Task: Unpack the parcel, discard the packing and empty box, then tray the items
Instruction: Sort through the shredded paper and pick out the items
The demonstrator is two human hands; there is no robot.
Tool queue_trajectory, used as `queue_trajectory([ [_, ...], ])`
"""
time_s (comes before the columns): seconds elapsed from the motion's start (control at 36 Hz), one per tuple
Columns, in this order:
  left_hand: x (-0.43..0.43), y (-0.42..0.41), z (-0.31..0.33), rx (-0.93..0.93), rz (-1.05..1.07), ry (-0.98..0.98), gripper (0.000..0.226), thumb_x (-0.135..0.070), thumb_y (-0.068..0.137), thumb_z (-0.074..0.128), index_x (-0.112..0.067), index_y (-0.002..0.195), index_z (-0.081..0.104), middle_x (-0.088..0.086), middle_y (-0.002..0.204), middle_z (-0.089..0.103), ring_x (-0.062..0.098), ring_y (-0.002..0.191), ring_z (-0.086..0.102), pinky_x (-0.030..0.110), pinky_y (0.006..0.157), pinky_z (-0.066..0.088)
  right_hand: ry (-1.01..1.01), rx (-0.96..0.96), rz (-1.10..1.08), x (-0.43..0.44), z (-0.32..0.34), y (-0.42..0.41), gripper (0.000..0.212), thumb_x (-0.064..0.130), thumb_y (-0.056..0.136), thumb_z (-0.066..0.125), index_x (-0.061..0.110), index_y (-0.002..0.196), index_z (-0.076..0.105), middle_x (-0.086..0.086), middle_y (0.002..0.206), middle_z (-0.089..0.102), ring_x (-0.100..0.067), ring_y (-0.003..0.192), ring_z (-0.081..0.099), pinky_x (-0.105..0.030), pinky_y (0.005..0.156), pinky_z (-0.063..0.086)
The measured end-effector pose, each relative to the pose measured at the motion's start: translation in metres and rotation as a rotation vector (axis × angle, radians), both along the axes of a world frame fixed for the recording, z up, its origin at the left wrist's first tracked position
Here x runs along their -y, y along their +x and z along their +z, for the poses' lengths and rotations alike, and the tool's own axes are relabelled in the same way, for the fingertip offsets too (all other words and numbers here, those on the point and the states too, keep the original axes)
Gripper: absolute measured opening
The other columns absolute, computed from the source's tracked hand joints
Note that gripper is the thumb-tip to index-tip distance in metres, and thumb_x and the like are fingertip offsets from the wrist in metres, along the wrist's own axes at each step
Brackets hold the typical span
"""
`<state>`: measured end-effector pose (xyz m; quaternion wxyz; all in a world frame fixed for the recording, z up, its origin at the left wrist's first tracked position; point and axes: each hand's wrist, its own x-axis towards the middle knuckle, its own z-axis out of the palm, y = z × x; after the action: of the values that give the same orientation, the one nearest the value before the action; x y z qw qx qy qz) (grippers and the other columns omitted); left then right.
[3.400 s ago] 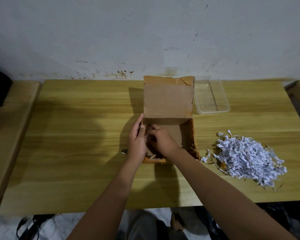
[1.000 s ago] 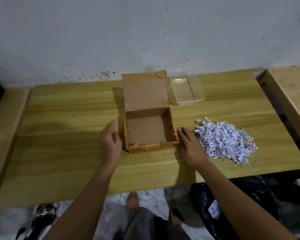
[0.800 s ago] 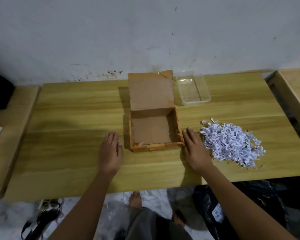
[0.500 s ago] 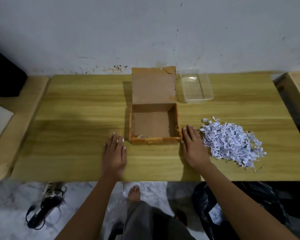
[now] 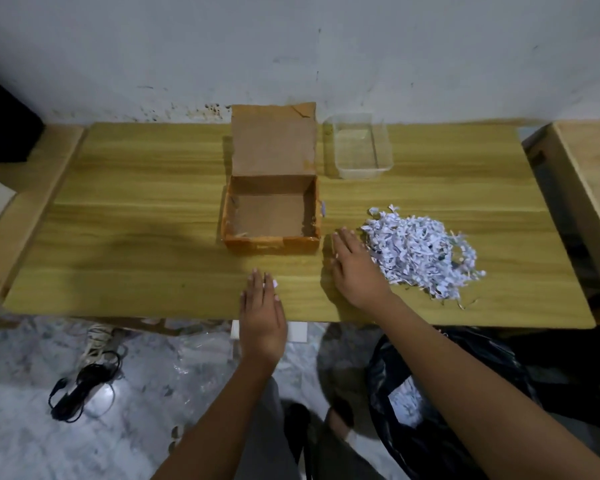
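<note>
Hands first: the left hand [image 5: 262,313] lies palm down at the near edge of the light wooden bench [image 5: 136,237], fingers straight and pointing away, gripping nothing, its wrist hanging out past the bench's front edge, and a tiny white paper scrap [image 5: 275,283] sits right by its fingertips. The right hand [image 5: 355,268] is further in, palm down too, fingers straight and close together, nothing held, parked between the open brown cardboard box with orange-taped edges [image 5: 271,220] and the loose heap of white shredded paper [image 5: 420,251]; its outer side is right up against the heap's left fringe, and its fingertips reach near the box's near right corner with a strip of bench showing between. The box sits mid-bench, its lid flap [image 5: 272,143] standing up at the back towards the stained white wall [image 5: 291,46], its brown floor on show with a few pale slivers in the near left corner. Another small paper shred [image 5: 323,208] sits just outside the box's right wall. Behind and to the right of the box stands the clear rectangular plastic tray [image 5: 361,173], just beside the lid flap and well apart from the heap. Down on the floor, a black plastic bag [image 5: 430,393] lies open under the right forearm, and a black coiled cable [image 5: 80,386] lies off to the left.
</note>
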<state>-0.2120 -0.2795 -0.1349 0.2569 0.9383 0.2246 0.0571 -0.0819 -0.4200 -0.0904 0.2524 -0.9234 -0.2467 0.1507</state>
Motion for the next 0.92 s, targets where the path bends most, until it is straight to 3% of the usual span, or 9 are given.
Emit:
queue_trajectory([
  [0.11,0.042,0.020,0.005,-0.067,-0.168,0.014,0.063,-0.029,0.089,0.008,-0.008,0.143,0.033,0.009,0.154,0.023,0.020,0.144,0.014,0.033,0.115,0.005,0.135,0.070,-0.021,0.018,0.014,0.004,0.047,0.010,0.095,0.039,0.005,0.141,0.033,-0.016,0.152,0.026,-0.029,0.142,0.022,-0.031,0.115,0.020],
  [0.19,0.068,0.043,0.005,-0.087,-0.267,0.019,0.068,-0.033,0.086,0.000,-0.013,0.146,0.026,0.004,0.157,0.015,0.015,0.146,0.007,0.028,0.116,-0.001,0.185,0.101,-0.052,0.041,0.020,0.013,0.046,0.009,0.092,0.041,0.007,0.138,0.039,-0.014,0.149,0.032,-0.027,0.138,0.031,-0.034,0.112,0.029],
  [0.31,0.092,0.080,0.007,-0.075,-0.310,-0.087,0.053,-0.027,0.097,0.012,-0.013,0.148,0.018,0.001,0.158,0.010,0.012,0.146,0.002,0.028,0.118,-0.002,0.214,0.174,-0.088,0.077,0.024,0.026,0.042,0.008,0.090,0.042,0.005,0.132,0.047,-0.014,0.142,0.042,-0.027,0.132,0.040,-0.036,0.108,0.037],
  [0.47,0.114,0.127,0.022,0.053,-0.302,-0.293,0.056,-0.037,0.097,0.024,-0.011,0.147,0.021,0.004,0.156,0.017,0.015,0.145,0.010,0.025,0.117,0.008,0.207,0.247,-0.132,0.124,0.013,0.037,0.036,0.015,0.089,0.050,0.006,0.124,0.055,-0.013,0.132,0.051,-0.025,0.122,0.048,-0.034,0.102,0.041],
  [0.58,0.117,0.145,0.021,0.067,-0.493,-0.225,0.058,-0.046,0.095,0.024,-0.018,0.146,0.025,0.003,0.156,0.020,0.014,0.144,0.015,0.029,0.116,0.016,0.216,0.222,-0.163,0.141,0.003,0.041,0.038,0.023,0.091,0.051,0.012,0.127,0.054,-0.010,0.134,0.050,-0.021,0.121,0.047,-0.026,0.100,0.038],
  [0.75,0.109,0.154,0.016,0.073,-0.418,-0.192,0.042,-0.014,0.094,0.046,-0.015,0.135,0.047,0.007,0.136,0.049,0.024,0.124,0.046,0.039,0.101,0.042,0.331,0.104,-0.239,0.163,0.008,0.052,0.033,0.017,0.087,0.063,0.016,0.119,0.061,-0.003,0.118,0.060,-0.019,0.107,0.055,-0.030,0.091,0.047],
  [0.81,0.103,0.156,0.017,0.091,-0.360,-0.162,0.035,-0.013,0.094,0.045,-0.010,0.128,0.053,0.008,0.126,0.057,0.025,0.114,0.053,0.038,0.092,0.047,0.353,0.098,-0.293,0.171,0.010,0.056,0.029,0.020,0.086,0.064,0.016,0.115,0.063,-0.001,0.110,0.061,-0.012,0.092,0.057,-0.022,0.083,0.049],
  [0.86,0.096,0.158,0.018,0.090,-0.292,-0.188,0.031,-0.005,0.092,0.045,-0.004,0.120,0.058,0.013,0.112,0.061,0.030,0.102,0.056,0.036,0.082,0.046,0.367,0.113,-0.377,0.177,0.011,0.059,0.026,0.018,0.087,0.064,0.012,0.111,0.064,-0.002,0.105,0.060,0.001,0.076,0.054,-0.005,0.072,0.043],
  [0.92,0.089,0.159,0.019,0.082,-0.216,-0.253,0.029,0.003,0.088,0.046,0.000,0.112,0.060,0.015,0.102,0.060,0.034,0.093,0.057,0.034,0.074,0.043,0.385,0.111,-0.489,0.182,0.012,0.060,0.024,0.014,0.088,0.061,0.008,0.111,0.064,-0.008,0.107,0.060,0.006,0.074,0.053,0.003,0.065,0.038],
])
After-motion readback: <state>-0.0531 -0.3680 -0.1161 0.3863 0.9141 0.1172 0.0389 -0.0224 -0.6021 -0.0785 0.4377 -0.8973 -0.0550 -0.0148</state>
